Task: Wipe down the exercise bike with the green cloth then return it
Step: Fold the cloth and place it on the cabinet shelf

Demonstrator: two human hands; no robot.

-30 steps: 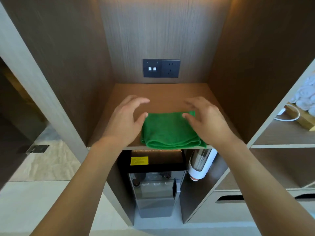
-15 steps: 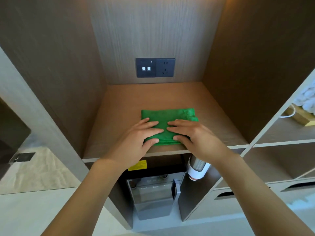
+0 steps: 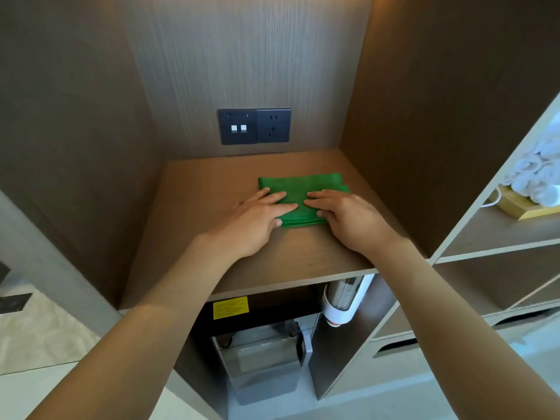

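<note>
On the shelf [image 3: 194, 237], left hand [image 3: 251, 219] and right hand [image 3: 351, 219] press flat-fingered on the folded green cloth [image 3: 303, 184]; withdrawing carelessly could drag it unfolded.

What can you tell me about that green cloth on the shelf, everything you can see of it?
The green cloth is bright green, with a soft, fuzzy look like microfibre. It is folded into a flat rectangle with layered edges showing at its near side. It lies on the brown wooden shelf, toward the right wall, below a dark wall socket. The left hand and right hand both lie on its near half with straight fingers, covering part of it.
</note>
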